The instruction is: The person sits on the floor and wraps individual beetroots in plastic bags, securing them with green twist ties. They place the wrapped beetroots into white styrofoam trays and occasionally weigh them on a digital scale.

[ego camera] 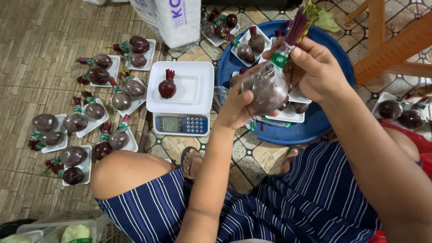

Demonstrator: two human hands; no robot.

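Beetroot, dark purple and wrapped in clear film [268, 90], sits upright in your cupped left hand [236, 107]. Your right hand [315, 67] pinches its green-taped stalks [288, 42] above, over the blue round tray's [337, 63] middle.

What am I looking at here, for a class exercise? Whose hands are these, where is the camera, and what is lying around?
There is no machine: a seated person wears a camera on the head, looking down at their own hands. The left hand and right hand together hold a dark purple beetroot wrapped in clear film, its stems bound with green tape. On the tiled floor stands a white digital kitchen scale with one bare beetroot on it. Left of it lie white foam trays of wrapped beetroots; more sit in a round blue plastic basin.
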